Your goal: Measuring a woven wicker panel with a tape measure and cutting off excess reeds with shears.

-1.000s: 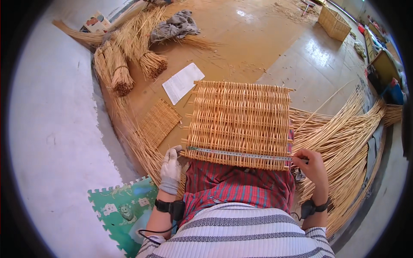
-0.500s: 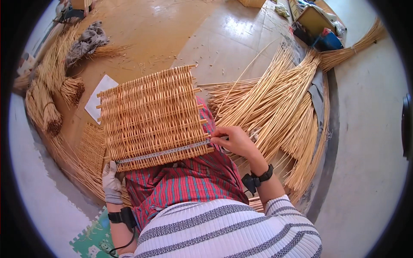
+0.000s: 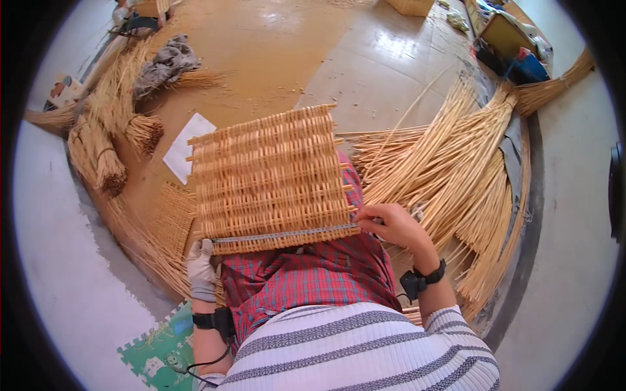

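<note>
A woven wicker panel [image 3: 270,176] lies across my lap, with short rod ends sticking out at its left and right sides. Along its near edge, a pale measuring tape [image 3: 287,236] is stretched from side to side. My left hand [image 3: 201,268], in a whitish glove, is closed on the tape's end at the panel's near left corner. At the right edge, my bare right hand [image 3: 394,223] pinches the other end of the tape between thumb and fingers. Under the panel is red checked cloth [image 3: 306,270] over my legs.
Loose rods [image 3: 450,156] are heaped on the floor to the right. Tied bundles [image 3: 98,153] and a grey cloth [image 3: 167,65] lie at the left. Beside my left leg is another woven piece [image 3: 171,212]; a white sheet [image 3: 186,150] lies beyond it. A green mat [image 3: 160,348] is near-left.
The whole scene has shifted right in the picture as my head turned. Both hands keep their places at the two ends of the tape, and the panel stays on my lap.
</note>
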